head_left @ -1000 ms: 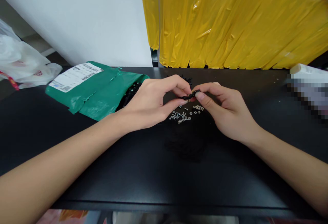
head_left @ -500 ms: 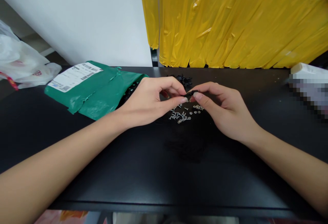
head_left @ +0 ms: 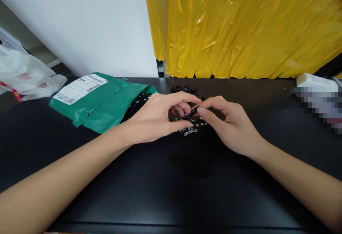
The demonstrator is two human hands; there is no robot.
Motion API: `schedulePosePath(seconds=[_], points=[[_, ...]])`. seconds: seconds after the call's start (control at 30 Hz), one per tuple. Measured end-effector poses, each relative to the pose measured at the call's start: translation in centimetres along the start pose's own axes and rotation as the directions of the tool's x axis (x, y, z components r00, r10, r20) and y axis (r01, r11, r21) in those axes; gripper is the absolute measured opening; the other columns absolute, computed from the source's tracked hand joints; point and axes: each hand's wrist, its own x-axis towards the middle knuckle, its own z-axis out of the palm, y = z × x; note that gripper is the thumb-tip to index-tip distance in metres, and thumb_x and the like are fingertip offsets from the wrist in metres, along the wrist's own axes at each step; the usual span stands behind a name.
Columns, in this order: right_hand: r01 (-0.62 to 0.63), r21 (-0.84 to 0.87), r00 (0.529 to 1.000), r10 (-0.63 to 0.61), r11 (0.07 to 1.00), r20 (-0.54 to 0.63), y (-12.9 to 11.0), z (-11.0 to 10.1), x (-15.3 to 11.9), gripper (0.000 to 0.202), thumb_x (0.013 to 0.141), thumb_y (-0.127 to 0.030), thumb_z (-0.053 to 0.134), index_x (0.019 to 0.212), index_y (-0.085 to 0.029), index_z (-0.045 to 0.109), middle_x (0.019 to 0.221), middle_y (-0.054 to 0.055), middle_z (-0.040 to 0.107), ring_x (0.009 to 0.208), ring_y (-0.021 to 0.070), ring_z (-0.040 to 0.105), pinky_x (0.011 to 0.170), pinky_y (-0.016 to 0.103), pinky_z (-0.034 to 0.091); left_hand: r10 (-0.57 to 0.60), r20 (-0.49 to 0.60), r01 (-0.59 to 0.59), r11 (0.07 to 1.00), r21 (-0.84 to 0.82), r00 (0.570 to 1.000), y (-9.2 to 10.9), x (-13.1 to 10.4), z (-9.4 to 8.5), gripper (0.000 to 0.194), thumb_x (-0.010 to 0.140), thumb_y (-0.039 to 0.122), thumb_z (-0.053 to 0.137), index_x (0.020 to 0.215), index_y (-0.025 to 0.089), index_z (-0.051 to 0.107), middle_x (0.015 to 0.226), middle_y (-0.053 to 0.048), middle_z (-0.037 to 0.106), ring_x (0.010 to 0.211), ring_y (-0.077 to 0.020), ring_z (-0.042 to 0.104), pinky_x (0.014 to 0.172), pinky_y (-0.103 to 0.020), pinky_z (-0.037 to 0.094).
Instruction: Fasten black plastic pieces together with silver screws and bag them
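A small, narrow black plastic piece (head_left: 192,112) slants between my two hands above the table. My right hand (head_left: 231,125) pinches its upper end between thumb and forefinger. My left hand (head_left: 157,118) is around the lower end with thumb and forefinger spread apart. Its fingertips are near or touching the piece; contact is partly hidden. Below the hands lie small metal nuts (head_left: 190,131) and short screws (head_left: 192,120), partly covered by my left hand. Just behind the hands is a pile of small black parts (head_left: 184,90).
A green mailing bag (head_left: 107,98) with a white label lies at the left, its mouth showing black perforated parts (head_left: 138,103). A white plastic bag (head_left: 29,73) is at the far left. A white box (head_left: 316,82) stands at the right. Yellow sheeting (head_left: 227,27) hangs behind the black table (head_left: 171,187).
The left thumb and forefinger have parted from their pinch on the black piece. The piece has tilted from nearly level to slanting. The view has shifted slightly upward.
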Motion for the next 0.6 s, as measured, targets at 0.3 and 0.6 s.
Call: schedulePosePath(seconds=[0.3, 0.6], points=[[-0.002, -0.01, 1.0, 0.002, 1.0, 0.02, -0.17, -0.18, 0.04, 0.018, 0.103, -0.037, 0.07, 0.094, -0.029, 0.083, 0.092, 0.001, 0.079, 0.092, 0.0237, 0.066, 0.089, 0.04, 0.049, 0.006, 0.072, -0.001, 0.998, -0.061, 0.997, 0.36, 0.0, -0.34, 0.032, 0.09, 0.007, 0.081, 0.115, 0.021, 0.065, 0.101, 0.004, 0.071, 0.085, -0.0081, 0.07, 0.082, -0.021, 0.061], [-0.013, 0.005, 0.999, 0.013, 1.0, 0.053, -0.32, -0.15, -0.07, 0.021, 0.104, -0.039, 0.07, 0.091, -0.029, 0.083, 0.09, 0.0, 0.078, 0.092, 0.0214, 0.065, 0.088, 0.037, 0.047, -0.108, 0.162, 0.143, 0.964, -0.223, 0.981, 0.65, 0.2, -0.53, 0.023, 0.09, 0.013, 0.084, 0.105, 0.021, 0.069, 0.096, 0.004, 0.072, 0.086, -0.0104, 0.068, 0.084, -0.026, 0.058]])
